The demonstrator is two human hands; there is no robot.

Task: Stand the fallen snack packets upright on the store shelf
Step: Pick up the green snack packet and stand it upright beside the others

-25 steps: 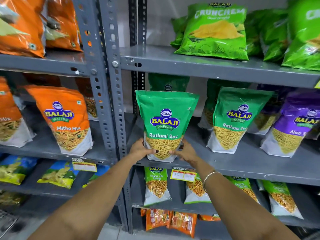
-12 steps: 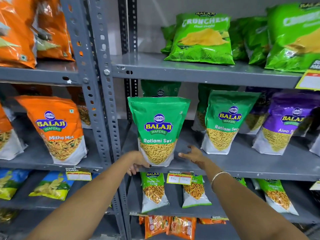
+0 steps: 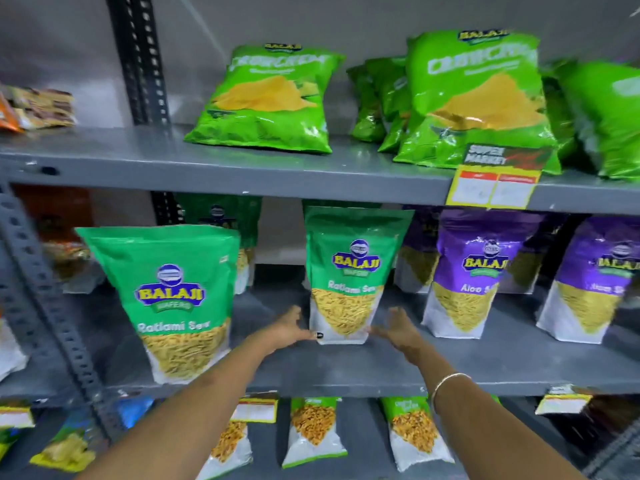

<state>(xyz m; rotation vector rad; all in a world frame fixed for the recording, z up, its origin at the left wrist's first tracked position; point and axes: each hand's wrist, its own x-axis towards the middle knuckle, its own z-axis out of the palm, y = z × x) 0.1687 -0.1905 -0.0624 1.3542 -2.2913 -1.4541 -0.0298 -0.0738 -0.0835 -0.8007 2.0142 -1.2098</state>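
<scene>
Head view: left hand [image 3: 289,329] and right hand [image 3: 398,329], fingers spread and gripping nothing, flank the base of an upright green foil Ratlami Sev pouch [image 3: 349,275] on the grey metal shelf [image 3: 381,368]; next step, probably steadying or squaring it.
</scene>
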